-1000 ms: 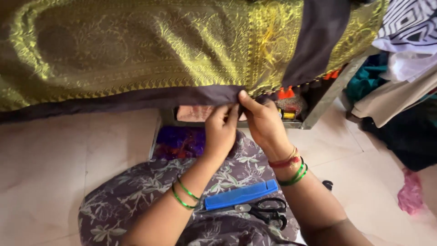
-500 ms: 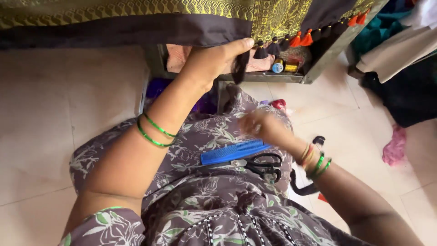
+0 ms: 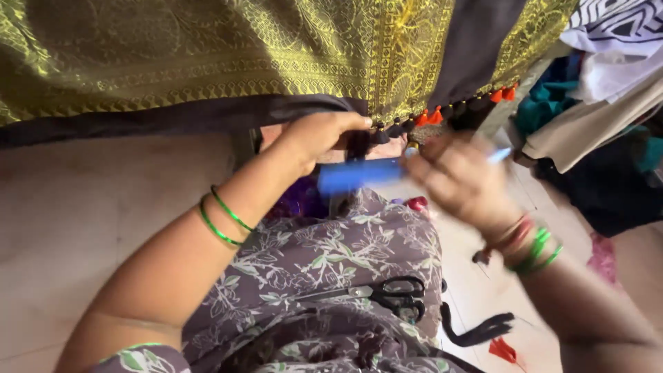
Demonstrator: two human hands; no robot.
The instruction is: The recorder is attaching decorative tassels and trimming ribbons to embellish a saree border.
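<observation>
At the top of the frame hangs a gold and dark cloth (image 3: 207, 55). The left hand (image 3: 318, 135) pinches its tasselled edge at centre. The right hand (image 3: 463, 179), blurred, holds a blue comb (image 3: 359, 176) just below. Black scissors (image 3: 387, 293) lie on the lap, lower centre.

single head-worn view looked steeply down and forward, close over the lap (image 3: 331, 276), hands and hanging fabric edge (image 3: 207, 110); floor (image 3: 83, 200) beyond; no second view.

Pale tiled floor (image 3: 76, 207) noted. Lying directly on it, right of the floral-clad lap (image 3: 345, 269): black tassel strip (image 3: 480, 330), red tassel (image 3: 503, 350) just below, pink cloth scrap (image 3: 603, 257) further right.
</observation>
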